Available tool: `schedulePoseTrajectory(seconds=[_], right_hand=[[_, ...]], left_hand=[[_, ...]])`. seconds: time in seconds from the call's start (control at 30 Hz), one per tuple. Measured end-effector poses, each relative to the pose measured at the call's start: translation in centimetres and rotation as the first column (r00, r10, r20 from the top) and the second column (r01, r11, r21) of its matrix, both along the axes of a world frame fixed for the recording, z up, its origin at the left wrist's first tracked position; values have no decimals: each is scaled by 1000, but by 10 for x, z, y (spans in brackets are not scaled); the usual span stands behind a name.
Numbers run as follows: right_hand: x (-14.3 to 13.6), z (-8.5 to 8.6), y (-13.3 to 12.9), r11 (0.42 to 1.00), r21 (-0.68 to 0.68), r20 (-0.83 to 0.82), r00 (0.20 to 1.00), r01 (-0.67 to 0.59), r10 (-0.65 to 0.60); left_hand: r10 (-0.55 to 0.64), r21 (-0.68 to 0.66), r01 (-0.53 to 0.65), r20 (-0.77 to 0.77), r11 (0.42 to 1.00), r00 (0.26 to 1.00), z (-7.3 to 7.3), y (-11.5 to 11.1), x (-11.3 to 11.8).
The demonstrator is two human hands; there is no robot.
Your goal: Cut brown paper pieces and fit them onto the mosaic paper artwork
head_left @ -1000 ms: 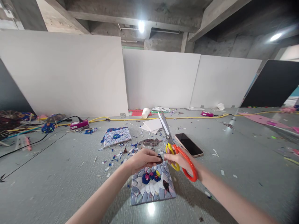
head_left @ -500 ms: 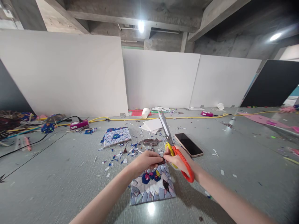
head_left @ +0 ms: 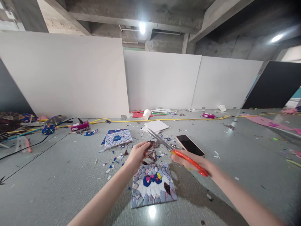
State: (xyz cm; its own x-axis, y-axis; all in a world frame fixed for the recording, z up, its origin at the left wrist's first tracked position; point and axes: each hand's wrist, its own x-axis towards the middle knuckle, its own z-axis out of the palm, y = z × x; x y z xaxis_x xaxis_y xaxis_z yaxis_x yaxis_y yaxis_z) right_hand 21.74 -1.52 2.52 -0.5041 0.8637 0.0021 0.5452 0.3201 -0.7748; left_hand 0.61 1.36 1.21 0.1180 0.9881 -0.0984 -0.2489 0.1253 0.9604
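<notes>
My left hand [head_left: 138,153] pinches a small dark brown scrap of fabric [head_left: 150,144] above the littered table. In my right hand [head_left: 191,159] are scissors [head_left: 188,159] with orange and yellow handles, their blades pointing up and left past the scrap. Below both hands lies a square fabric mosaic panel [head_left: 154,188] with grey-blue and white pieces around a navy, pink and yellow motif; one dark brown piece [head_left: 167,187] sits on its right side. More brown fabric [head_left: 152,156] is beside my left fingers, partly hidden.
A second mosaic panel [head_left: 118,138] lies at left, near blue and white clippings [head_left: 115,158]. White cards [head_left: 157,126] and a phone [head_left: 190,145] lie beyond my hands. A paper cup [head_left: 146,114], a yellow cable [head_left: 188,119] and purple power strips [head_left: 80,126] line the white partition [head_left: 162,81].
My hands have moved apart. The left has gone up and left with the brown scrap; the right has shifted right, swinging the scissors' blades down to the left.
</notes>
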Motion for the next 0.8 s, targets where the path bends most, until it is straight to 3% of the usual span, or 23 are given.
schedulePoseTrajectory(seconds=[0.27,0.4,0.57,0.8], right_hand=[[-2,-1,1,991,66,103,988,-118,111],[-1,-3,1,990,26,119,984,-140,136],[-3,-2,-3,991,-60,109,986,-120,126],[-4,5,-6,993,-66,151,983,-100,109]], left_hand=[[13,43,-15,42,999,999,4,3,-5],[9,45,-11,50,999,999,3,5,-5],[-8,50,5,43,999,999,0,7,-6],[-16,51,14,35,999,999,-1,7,-8]])
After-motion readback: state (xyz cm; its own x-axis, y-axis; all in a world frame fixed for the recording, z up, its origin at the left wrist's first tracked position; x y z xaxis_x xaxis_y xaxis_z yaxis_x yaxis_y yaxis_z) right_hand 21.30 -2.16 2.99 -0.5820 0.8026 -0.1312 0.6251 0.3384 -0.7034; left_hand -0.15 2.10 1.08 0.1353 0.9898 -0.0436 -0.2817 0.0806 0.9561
